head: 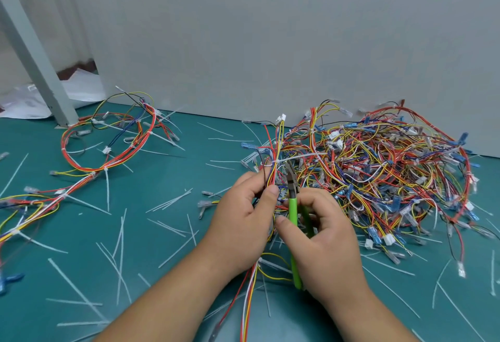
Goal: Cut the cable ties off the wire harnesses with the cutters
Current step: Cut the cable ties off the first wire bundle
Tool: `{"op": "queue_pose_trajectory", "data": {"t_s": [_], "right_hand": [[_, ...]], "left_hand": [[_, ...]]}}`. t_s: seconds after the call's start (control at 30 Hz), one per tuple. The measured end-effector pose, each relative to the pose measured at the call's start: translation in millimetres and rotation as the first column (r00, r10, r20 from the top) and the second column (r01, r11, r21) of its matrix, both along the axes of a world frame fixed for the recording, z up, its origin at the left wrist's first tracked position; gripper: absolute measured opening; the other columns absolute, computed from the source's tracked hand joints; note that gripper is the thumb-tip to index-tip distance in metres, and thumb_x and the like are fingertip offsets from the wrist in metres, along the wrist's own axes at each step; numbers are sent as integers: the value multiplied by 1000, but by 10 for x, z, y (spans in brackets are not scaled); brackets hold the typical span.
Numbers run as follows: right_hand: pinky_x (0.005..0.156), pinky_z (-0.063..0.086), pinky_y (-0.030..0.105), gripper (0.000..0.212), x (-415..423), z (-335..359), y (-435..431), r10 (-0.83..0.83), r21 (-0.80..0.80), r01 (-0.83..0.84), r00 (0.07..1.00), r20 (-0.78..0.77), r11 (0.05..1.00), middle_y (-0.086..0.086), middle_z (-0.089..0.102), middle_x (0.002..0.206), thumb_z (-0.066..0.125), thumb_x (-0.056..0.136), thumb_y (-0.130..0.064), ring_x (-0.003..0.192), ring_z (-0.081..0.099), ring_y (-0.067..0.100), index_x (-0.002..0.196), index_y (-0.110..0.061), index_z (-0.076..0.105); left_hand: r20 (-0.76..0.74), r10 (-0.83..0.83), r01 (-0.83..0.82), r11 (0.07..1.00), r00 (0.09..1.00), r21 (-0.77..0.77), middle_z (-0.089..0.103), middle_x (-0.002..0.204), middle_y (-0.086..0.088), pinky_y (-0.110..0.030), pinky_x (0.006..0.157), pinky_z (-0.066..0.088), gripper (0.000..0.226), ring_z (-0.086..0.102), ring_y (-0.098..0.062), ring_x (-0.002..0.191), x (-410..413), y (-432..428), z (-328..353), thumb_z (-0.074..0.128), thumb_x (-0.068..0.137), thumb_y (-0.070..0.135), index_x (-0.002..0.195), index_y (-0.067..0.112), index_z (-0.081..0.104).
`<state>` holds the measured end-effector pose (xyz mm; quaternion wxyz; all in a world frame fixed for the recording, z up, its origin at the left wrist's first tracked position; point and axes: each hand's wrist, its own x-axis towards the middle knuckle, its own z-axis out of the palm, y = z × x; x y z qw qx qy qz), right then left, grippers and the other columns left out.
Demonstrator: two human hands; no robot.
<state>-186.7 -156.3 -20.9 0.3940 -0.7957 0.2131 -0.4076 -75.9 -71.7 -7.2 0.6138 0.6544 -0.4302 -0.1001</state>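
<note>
My left hand (240, 222) grips a wire harness (274, 152) of red, yellow, white and blue wires, held upright at the centre. A white cable tie (300, 157) wraps this bundle just above my fingers, its tail sticking out to the right. My right hand (324, 241) holds green-handled cutters (293, 206); their dark jaws (290, 169) point up, close below the tie and right of the bundle. The harness's lower wires (250, 295) trail down between my forearms.
A big tangled heap of harnesses (392, 173) lies at the right against the grey wall (270, 43). A looped harness with ties (108, 141) lies at the left. Several cut white tie tails (119, 249) litter the teal mat (167, 274). A grey post (35, 54) stands at the far left.
</note>
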Motion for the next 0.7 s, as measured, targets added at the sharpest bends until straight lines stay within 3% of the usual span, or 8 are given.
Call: {"op": "queue_pose_trajectory", "data": {"t_s": [0.17,0.37,0.43,0.57,0.7], "right_hand": [[90,42,12,17,-17,6,-12,-35,-68,34,999,-10,997,-11,63,104,77,71,-23,106,60,4,85,-20,67],[93,43,14,17,-29,23,2,-42,-82,38,998,-54,996,-7,65,107,78,70,-25,108,60,3,84,-17,70],[95,44,17,17,-29,24,7,-44,-52,42,998,-54,998,-9,65,108,77,70,-26,109,61,4,83,-17,70],[101,48,34,11,-40,35,11,-33,31,35,998,-62,999,-6,69,111,76,71,-29,114,63,9,79,-23,69],[103,47,32,9,-34,40,22,-46,61,49,997,-54,997,-11,69,113,74,71,-30,116,62,4,78,-25,70]], "left_hand": [[10,0,0,1000,1000,27,63,98,2,-16,87,42,26,58,-9,98,2,13,3,53,103,10,115,24,70],[-9,2,-2,999,1000,33,65,106,1,-16,93,44,28,60,-11,105,10,21,-6,54,103,13,124,27,68],[-19,-2,3,1000,1000,27,65,109,1,-17,95,44,30,60,-11,108,12,22,-7,54,103,14,126,28,67],[-18,16,-16,1000,1000,17,65,109,1,-17,95,44,29,61,-10,107,25,24,-16,55,103,14,125,29,67],[29,-1,0,1000,1000,30,64,104,0,-13,89,42,28,59,-11,103,5,22,-25,55,103,13,123,26,67]]}}
